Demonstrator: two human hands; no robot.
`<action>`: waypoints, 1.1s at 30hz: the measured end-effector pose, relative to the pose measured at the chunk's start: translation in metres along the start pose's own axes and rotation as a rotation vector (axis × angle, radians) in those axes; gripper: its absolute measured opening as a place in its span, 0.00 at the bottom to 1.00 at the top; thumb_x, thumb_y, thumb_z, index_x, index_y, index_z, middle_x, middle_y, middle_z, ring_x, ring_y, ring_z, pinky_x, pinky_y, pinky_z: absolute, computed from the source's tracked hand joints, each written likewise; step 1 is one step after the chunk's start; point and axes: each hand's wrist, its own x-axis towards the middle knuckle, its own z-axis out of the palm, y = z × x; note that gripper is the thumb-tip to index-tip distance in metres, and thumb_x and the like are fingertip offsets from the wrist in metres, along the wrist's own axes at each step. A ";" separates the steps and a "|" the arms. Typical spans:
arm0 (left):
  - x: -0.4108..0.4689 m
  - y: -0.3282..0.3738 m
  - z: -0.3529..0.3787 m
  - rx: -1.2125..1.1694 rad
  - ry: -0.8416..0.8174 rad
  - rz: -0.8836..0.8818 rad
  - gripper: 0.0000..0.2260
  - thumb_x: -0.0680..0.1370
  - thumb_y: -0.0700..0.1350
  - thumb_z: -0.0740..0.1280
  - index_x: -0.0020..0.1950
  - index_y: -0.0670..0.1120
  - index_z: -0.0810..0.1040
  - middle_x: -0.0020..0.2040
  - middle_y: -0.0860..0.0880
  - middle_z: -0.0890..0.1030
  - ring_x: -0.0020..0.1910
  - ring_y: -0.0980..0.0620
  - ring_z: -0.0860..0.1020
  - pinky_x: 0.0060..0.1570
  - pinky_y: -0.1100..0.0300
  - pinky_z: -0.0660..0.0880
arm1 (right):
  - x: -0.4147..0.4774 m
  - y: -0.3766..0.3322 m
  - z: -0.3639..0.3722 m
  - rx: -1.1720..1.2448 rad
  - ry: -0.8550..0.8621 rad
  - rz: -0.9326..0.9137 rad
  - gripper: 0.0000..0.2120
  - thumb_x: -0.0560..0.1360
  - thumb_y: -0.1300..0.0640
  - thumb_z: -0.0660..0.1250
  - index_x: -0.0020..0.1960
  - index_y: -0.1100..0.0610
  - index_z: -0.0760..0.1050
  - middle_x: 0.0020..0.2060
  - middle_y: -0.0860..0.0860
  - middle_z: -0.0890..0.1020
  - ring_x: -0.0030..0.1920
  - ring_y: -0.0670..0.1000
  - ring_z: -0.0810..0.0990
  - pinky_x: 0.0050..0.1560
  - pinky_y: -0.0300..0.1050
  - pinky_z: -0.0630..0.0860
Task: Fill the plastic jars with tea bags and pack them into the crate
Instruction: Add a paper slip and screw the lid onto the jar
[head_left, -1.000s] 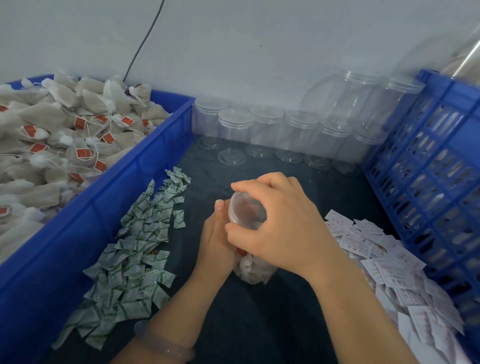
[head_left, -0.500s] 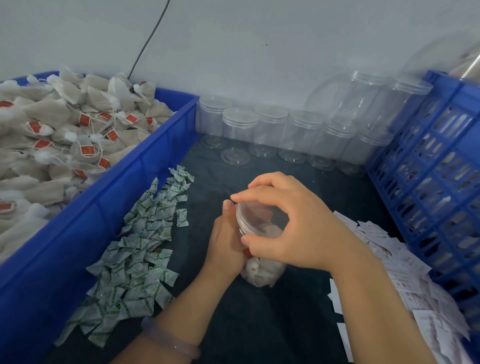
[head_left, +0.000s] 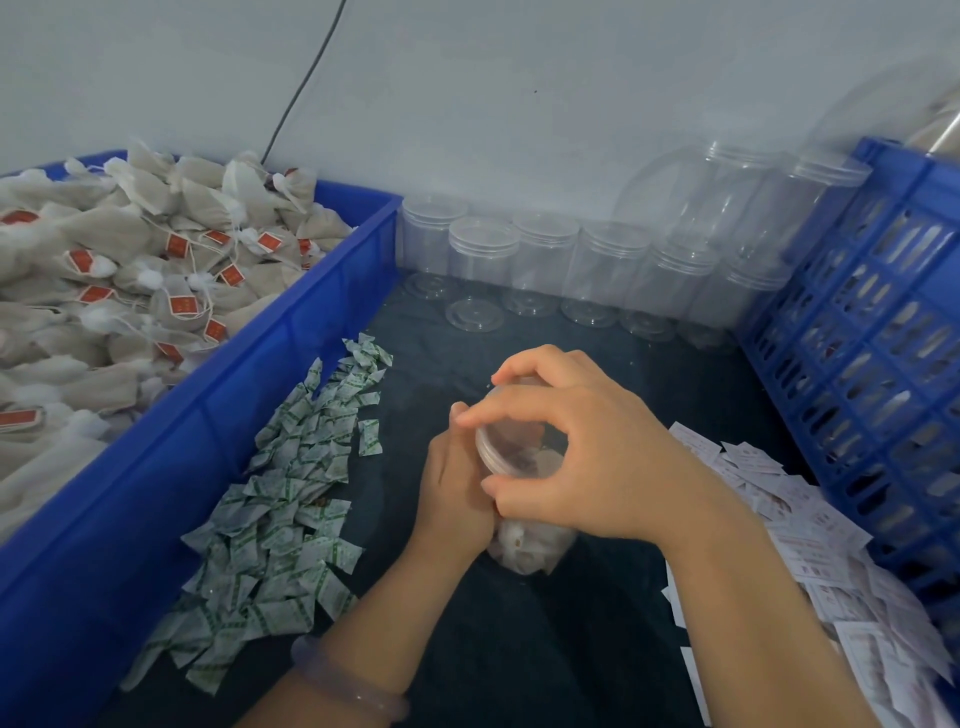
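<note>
The right fingers (head_left: 519, 410) were curled round the rim of the lid (head_left: 511, 447), index and middle over the far edge and thumb under the near edge, with the clear disc showing in the gap between them. A second before, that right hand (head_left: 597, 457) had lain further over the lid and hid most of it. It had since swung round and back towards the wrist, which reads as a twist of the cap. The left hand (head_left: 457, 493) had kept its place throughout, fingers wrapped round the jar (head_left: 530, 545) from the left side and gripping it. The jar, packed with pale tea bags, leaned with its lid towards the camera, its base low over the dark table (head_left: 571, 649); whether it touched could not be told. So filling of this jar looked finished and capping was under way; whether the lid was fully seated could not be told. Left of the hands lay green sachets (head_left: 291, 493) beside the bin (head_left: 291, 312) of loose tea bags (head_left: 156, 286). White labels (head_left: 779, 493) lay to the right. Empty jars (head_left: 545, 265) stood along the wall, and the crate (head_left: 883, 338) waited at the right, well apart from the jar.
</note>
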 end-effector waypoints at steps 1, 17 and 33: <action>0.001 -0.001 0.000 0.008 0.003 -0.016 0.22 0.82 0.30 0.54 0.34 0.47 0.77 0.30 0.57 0.79 0.31 0.63 0.77 0.32 0.70 0.73 | 0.000 -0.001 0.000 -0.004 0.001 0.007 0.20 0.65 0.45 0.72 0.56 0.33 0.76 0.55 0.33 0.68 0.58 0.39 0.66 0.54 0.27 0.60; 0.005 0.002 0.000 -0.211 0.070 -0.081 0.31 0.84 0.49 0.45 0.33 0.52 0.84 0.36 0.54 0.85 0.39 0.60 0.83 0.39 0.71 0.75 | -0.027 -0.011 -0.027 -0.123 -0.066 0.278 0.30 0.66 0.35 0.65 0.67 0.37 0.65 0.58 0.42 0.68 0.61 0.43 0.67 0.55 0.41 0.67; 0.013 -0.003 -0.004 -0.319 -0.048 -0.113 0.26 0.79 0.62 0.51 0.37 0.55 0.86 0.37 0.52 0.85 0.40 0.57 0.83 0.41 0.64 0.78 | -0.008 -0.002 -0.008 0.109 0.007 0.156 0.36 0.61 0.43 0.75 0.67 0.38 0.67 0.60 0.36 0.70 0.61 0.39 0.67 0.56 0.34 0.66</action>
